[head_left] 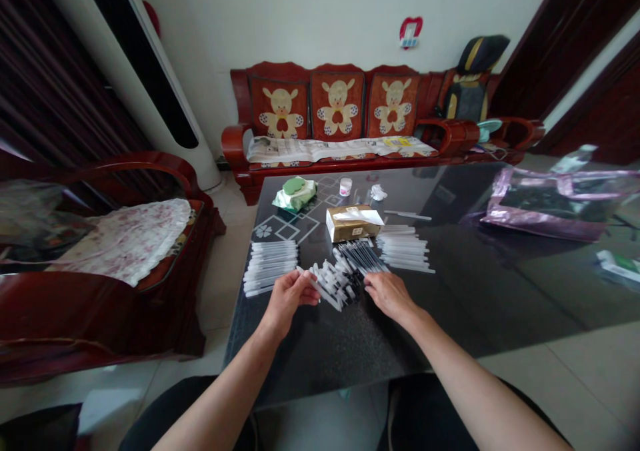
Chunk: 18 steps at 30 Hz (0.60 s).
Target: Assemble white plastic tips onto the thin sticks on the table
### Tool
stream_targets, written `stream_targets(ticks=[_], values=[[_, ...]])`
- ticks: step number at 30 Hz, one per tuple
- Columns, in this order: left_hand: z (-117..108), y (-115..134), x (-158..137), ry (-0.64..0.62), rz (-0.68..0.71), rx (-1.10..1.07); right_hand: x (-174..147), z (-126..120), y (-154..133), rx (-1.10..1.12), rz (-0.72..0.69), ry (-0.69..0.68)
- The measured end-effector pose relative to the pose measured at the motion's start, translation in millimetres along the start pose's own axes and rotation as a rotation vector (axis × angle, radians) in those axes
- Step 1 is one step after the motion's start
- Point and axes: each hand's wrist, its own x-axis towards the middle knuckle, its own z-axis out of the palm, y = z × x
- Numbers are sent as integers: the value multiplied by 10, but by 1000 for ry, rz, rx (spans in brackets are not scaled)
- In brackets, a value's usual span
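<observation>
My left hand (pixel 291 298) is closed on a whitish translucent pen barrel (pixel 327 296), which slants down to the right from its fingers. Beside it lies a loose heap of small white and black pen caps (pixel 334 279). My right hand (pixel 389 296) has its fingers closed at the near ends of a fanned bundle of dark pen refills (pixel 361 255); whether it grips one is hidden. To the left is a neat row of pens (pixel 271 266) with dark lines inside. A stack of whitish pen barrels (pixel 404 248) lies right of the refills.
Behind the refills stands a gold tissue box (pixel 353 224). Farther back on the dark table (pixel 310 364) are a green wipes pack (pixel 296 194), a small white jar (pixel 345 186) and crumpled tissue (pixel 378 192). A purple-edged clear bag (pixel 555 201) sits at the right.
</observation>
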Motion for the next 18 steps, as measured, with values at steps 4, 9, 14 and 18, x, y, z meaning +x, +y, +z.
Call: stream_targets(ticks=[4,9,14,18], values=[[-17,-29,9,-13,-9,-52,37,38,-43,-55,21,-33],[-56,-41,35,13,-12,-74,65,64,11,-45,14,-8],[-93,-55,70,70,-13,-103,61,-5,61,141,92,48],[-91,-69,75,55,-6,-122,18,-87,114,283,96,67]])
